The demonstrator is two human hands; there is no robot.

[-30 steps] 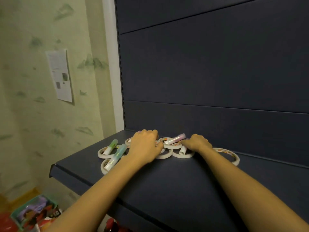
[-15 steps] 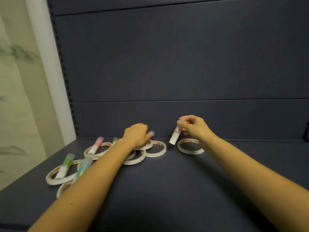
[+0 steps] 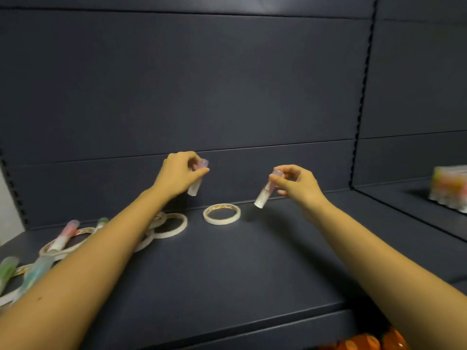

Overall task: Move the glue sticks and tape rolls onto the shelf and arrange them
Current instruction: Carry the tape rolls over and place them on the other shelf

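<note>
Both hands are raised above the dark blue metal shelf (image 3: pixel 252 274), each carrying one stick. The left hand (image 3: pixel 178 173) pinches a white glue stick with a pink cap (image 3: pixel 198 178) near its top, between thumb and curled fingers, so the body hangs tilted downward. The right hand (image 3: pixel 297 184) pinches a second pink-capped glue stick (image 3: pixel 265 192) the same way, its base aimed down and left. Gripping by the cap end probably leaves the bases free to be stood upright. Below and between the hands a lone white tape ring (image 3: pixel 222 213) lies flat, apart from the overlapping pile of white tape rolls (image 3: pixel 170 224) at left. There a pink stick (image 3: pixel 63 236), a green stick (image 3: pixel 7 269) and a blue stick (image 3: pixel 35 274) lie across the rings, seemingly unsorted.
</note>
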